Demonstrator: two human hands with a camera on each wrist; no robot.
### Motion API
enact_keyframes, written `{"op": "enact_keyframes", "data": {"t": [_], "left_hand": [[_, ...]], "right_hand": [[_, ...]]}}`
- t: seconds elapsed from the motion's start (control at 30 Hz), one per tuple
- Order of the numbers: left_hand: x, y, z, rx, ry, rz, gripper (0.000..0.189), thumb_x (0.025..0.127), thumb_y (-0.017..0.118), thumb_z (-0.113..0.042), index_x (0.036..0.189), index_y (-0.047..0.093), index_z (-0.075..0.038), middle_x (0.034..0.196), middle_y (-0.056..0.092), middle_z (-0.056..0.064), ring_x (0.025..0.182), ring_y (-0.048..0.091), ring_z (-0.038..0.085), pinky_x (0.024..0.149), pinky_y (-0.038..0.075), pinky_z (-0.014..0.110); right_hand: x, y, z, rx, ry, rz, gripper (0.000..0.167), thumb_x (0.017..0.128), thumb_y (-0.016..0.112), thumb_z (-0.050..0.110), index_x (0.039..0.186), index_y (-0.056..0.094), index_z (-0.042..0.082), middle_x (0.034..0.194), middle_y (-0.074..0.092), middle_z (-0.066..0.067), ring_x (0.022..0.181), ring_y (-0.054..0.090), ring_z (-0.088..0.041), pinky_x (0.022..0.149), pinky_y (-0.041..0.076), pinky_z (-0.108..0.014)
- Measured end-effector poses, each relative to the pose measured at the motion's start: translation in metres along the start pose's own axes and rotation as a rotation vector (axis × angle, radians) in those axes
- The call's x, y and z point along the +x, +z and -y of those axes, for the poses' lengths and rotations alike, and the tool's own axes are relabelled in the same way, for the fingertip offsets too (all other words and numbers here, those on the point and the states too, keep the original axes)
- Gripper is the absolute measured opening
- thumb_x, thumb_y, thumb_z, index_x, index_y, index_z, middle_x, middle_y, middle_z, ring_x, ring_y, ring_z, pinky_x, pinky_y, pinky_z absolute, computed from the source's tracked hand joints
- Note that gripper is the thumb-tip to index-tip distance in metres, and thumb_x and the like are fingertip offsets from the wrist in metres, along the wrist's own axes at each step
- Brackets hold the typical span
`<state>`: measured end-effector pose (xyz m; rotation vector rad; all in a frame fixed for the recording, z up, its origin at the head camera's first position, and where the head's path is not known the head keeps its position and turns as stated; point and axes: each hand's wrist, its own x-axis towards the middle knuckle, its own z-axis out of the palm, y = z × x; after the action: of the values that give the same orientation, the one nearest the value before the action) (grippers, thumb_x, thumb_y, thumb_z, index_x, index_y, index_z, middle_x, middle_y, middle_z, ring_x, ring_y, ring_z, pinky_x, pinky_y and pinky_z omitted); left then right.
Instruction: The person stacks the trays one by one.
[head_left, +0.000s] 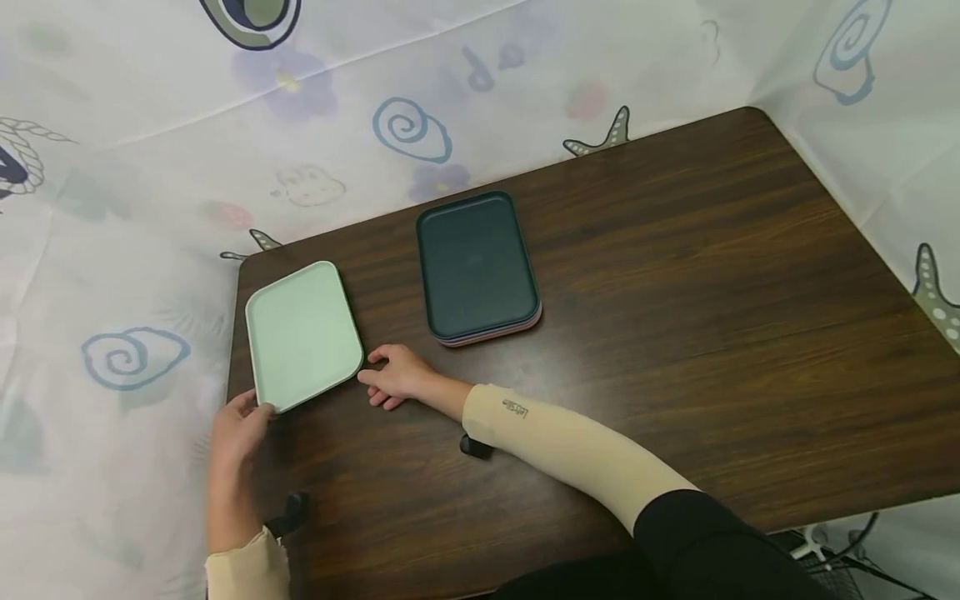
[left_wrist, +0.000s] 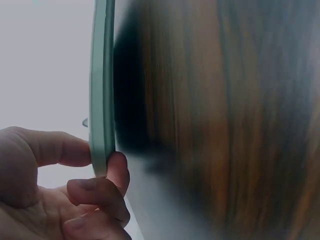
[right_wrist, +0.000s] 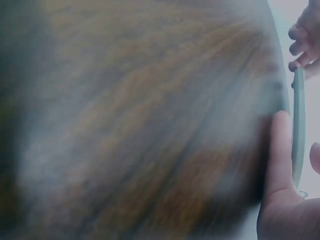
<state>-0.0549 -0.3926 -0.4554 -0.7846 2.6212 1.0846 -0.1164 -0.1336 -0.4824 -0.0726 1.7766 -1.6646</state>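
A pale green tray (head_left: pixel 303 333) is at the left end of the table, its near edge at a slant. My left hand (head_left: pixel 238 429) pinches its near left corner; in the left wrist view the thumb is on one side of the tray's rim (left_wrist: pixel 101 90) and the fingers are on the other. My right hand (head_left: pixel 397 375) is beside the near right corner, fingers loosely bent. In the right wrist view a finger (right_wrist: pixel 280 155) runs alongside the tray edge (right_wrist: pixel 298 125), and the thumb stands apart on the far side.
A stack of trays (head_left: pixel 480 267), dark green on top with a pinkish one beneath, lies right of the pale tray. The brown wooden table (head_left: pixel 697 292) extends to the right. A patterned white curtain (head_left: pixel 135 167) hangs behind and at the sides.
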Motion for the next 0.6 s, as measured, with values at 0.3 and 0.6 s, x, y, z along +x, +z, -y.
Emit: {"op": "enact_keyframes", "data": {"t": [0.3, 0.6], "left_hand": [[-0.016, 0.013, -0.004, -0.062, -0.036, -0.006, 0.059, 0.096, 0.047, -0.016, 0.148, 0.033, 0.007, 0.094, 0.066, -0.001, 0.09, 0.055, 0.013, 0.073, 0.042, 0.024], [-0.026, 0.019, -0.003, -0.13, -0.025, 0.023, 0.055, 0.099, 0.046, -0.014, 0.147, 0.03, 0.008, 0.085, 0.061, -0.011, 0.08, 0.056, 0.004, 0.069, 0.043, 0.019]], "right_hand": [[0.004, -0.002, 0.0, 0.074, -0.02, 0.011, 0.035, 0.096, 0.064, 0.014, 0.129, 0.053, 0.006, 0.09, 0.073, -0.018, 0.082, 0.072, -0.032, 0.069, 0.057, -0.043], [0.005, -0.008, 0.0, 0.13, -0.036, 0.038, 0.026, 0.094, 0.063, 0.005, 0.119, 0.056, 0.0, 0.094, 0.071, -0.022, 0.088, 0.07, -0.035, 0.07, 0.057, -0.043]]}}
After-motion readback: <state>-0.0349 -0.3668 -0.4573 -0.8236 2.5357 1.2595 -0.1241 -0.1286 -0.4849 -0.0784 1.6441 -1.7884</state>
